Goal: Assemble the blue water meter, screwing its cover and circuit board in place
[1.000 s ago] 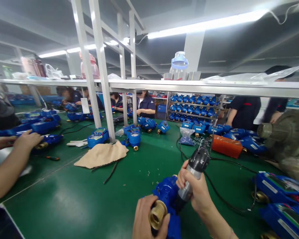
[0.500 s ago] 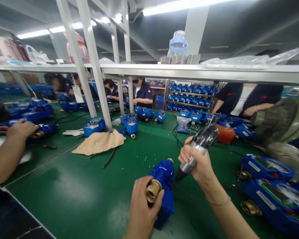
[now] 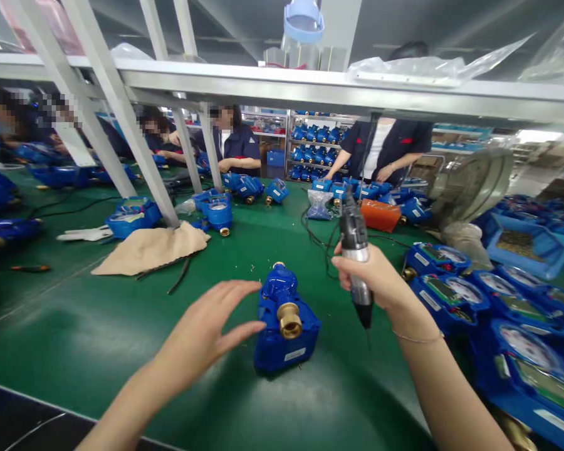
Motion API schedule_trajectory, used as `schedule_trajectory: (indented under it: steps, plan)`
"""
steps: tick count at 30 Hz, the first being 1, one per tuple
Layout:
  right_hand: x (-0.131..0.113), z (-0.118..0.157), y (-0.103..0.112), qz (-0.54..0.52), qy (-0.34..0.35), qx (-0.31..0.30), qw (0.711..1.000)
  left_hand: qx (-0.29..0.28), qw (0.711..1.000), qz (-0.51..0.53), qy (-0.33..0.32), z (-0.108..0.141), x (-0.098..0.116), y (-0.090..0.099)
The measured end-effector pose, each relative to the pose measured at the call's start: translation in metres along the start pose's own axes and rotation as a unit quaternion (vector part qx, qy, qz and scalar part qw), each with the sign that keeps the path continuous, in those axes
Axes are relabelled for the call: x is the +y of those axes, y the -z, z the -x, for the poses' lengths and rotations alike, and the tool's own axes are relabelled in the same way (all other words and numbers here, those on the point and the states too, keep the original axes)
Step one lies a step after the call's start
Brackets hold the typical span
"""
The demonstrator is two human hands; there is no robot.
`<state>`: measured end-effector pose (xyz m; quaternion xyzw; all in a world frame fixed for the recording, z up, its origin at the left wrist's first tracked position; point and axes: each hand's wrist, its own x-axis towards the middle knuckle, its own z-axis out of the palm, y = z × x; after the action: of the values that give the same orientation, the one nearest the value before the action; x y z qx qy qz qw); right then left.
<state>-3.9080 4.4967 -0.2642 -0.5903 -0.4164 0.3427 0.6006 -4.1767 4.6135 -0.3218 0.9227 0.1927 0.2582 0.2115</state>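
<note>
A blue water meter (image 3: 282, 354) with brass pipe ends lies on the green bench top, its threaded brass fitting facing me. Just left of it is my left hand (image 3: 216, 319), open, thumb and fingers apart; the fingertips are close to the meter's side, and whether they touch it I cannot tell. My right hand (image 3: 371, 272) is wrapped round the silver body of an electric screwdriver (image 3: 356, 250) on the meter's right. The tool is held nearly upright, its black nose and thin bit pointing down above the bench.
Several blue meters (image 3: 526, 351) crowd the right side near a fan (image 3: 474, 181) and a blue bin (image 3: 521, 244). A tan cloth (image 3: 150, 250) lies left by shelf posts. An orange box (image 3: 380, 215) stands farther back. Co-workers (image 3: 237, 147) sit or stand across the bench.
My left hand has let go of the meter and opened to its left. The meter now lies turned on the bench. The screwdriver has swung from slanted to nearly upright. The view has shifted right and down.
</note>
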Motion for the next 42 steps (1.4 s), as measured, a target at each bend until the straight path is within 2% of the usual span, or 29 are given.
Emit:
schedule_trajectory:
  steps: [2, 5, 6, 8, 11, 14, 18, 21, 24, 27, 30, 32, 33, 36, 39, 42]
  plan:
    - [0.012, 0.005, 0.001, 0.04, -0.078, -0.038, 0.995, -0.096, 0.991, 0.024, -0.087, -0.032, -0.007, 0.011]
    - [0.031, 0.014, 0.0, 0.036, -0.136, -0.052, 0.989, -0.251, 0.948, 0.07, -0.181, -0.075, -0.004, 0.008]
    - [0.038, 0.017, -0.001, 0.032, -0.144, -0.047, 0.988, -0.285, 0.935, 0.082, -0.194, -0.085, -0.002, 0.004]
    - [0.049, 0.023, -0.002, 0.021, -0.157, -0.036, 0.987, -0.318, 0.92, 0.097, -0.207, -0.096, 0.002, -0.005]
    - [0.059, 0.032, -0.003, -0.005, -0.181, -0.029, 0.983, -0.298, 0.923, 0.085, -0.23, -0.096, 0.003, -0.016]
    - [0.059, 0.039, -0.006, -0.036, -0.189, -0.033, 0.981, -0.222, 0.947, 0.044, -0.226, -0.09, -0.001, -0.024]
    - [0.055, 0.039, -0.014, -0.066, -0.176, -0.04, 0.981, -0.143, 0.978, -0.047, -0.144, -0.087, -0.005, -0.035]
    - [0.059, 0.032, -0.02, -0.067, -0.169, -0.039, 0.983, -0.129, 0.981, -0.114, -0.093, -0.086, -0.002, -0.042]
    - [0.057, 0.024, -0.016, -0.057, -0.142, -0.008, 0.988, -0.128, 0.977, -0.156, -0.072, -0.084, 0.003, -0.046]
    - [0.033, 0.021, -0.002, -0.046, -0.077, 0.05, 0.995, -0.135, 0.98, -0.136, -0.054, -0.084, 0.002, -0.044]
    - [-0.016, 0.024, 0.001, -0.045, 0.008, 0.094, 0.994, -0.169, 0.983, -0.036, -0.062, -0.083, -0.01, -0.035]
    - [-0.051, 0.027, -0.012, -0.077, 0.118, 0.094, 0.986, -0.198, 0.976, 0.042, -0.074, -0.081, -0.022, -0.028]
    - [-0.065, 0.027, -0.023, -0.096, 0.163, 0.07, 0.979, -0.208, 0.972, 0.072, -0.078, -0.08, -0.028, -0.024]
    - [-0.085, 0.021, -0.067, -0.136, 0.209, -0.01, 0.968, -0.216, 0.965, 0.12, -0.086, -0.073, -0.041, -0.016]
    - [-0.073, 0.001, -0.108, -0.129, 0.206, -0.089, 0.966, -0.223, 0.96, 0.139, -0.099, -0.066, -0.048, -0.01]
    - [-0.047, -0.023, -0.132, -0.127, 0.179, -0.133, 0.967, -0.24, 0.95, 0.158, -0.122, -0.063, -0.057, -0.004]
